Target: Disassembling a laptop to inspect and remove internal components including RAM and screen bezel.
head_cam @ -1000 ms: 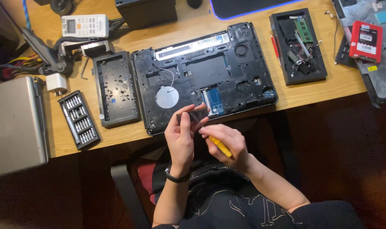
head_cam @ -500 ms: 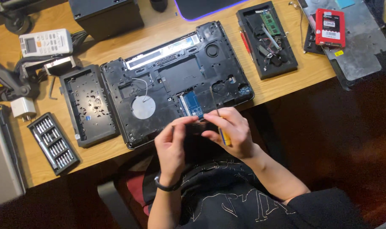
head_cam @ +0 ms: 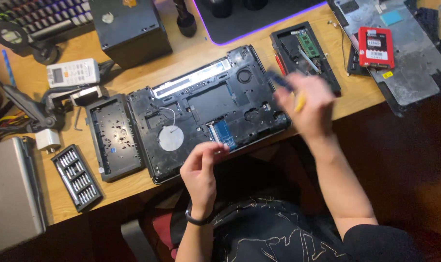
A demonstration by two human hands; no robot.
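Observation:
An opened black laptop base (head_cam: 206, 102) lies upside down on the wooden desk, with a blue card (head_cam: 224, 133) in a slot near its front edge and a round silver disc (head_cam: 171, 138) on it. My left hand (head_cam: 201, 170) hovers at that front edge beside the blue card, fingers loosely curled and holding nothing. My right hand (head_cam: 310, 109) is blurred above the laptop's right end. It grips a yellow screwdriver (head_cam: 300, 102) and a small dark blue part (head_cam: 278, 80), close to a black tray (head_cam: 322, 73) holding a green memory stick (head_cam: 306, 42).
A removed black cover panel (head_cam: 113, 136) and a screwdriver bit set (head_cam: 77, 177) lie left of the laptop. A red drive (head_cam: 375, 47) rests on a grey panel at the back right. A white remote (head_cam: 72, 73), a black box (head_cam: 130, 29) and a silver laptop (head_cam: 9, 194) stand to the left.
My right hand has swung up and to the right, away from the left hand, taking the screwdriver and the small dark part toward the black tray. The left hand stays at the laptop's front edge.

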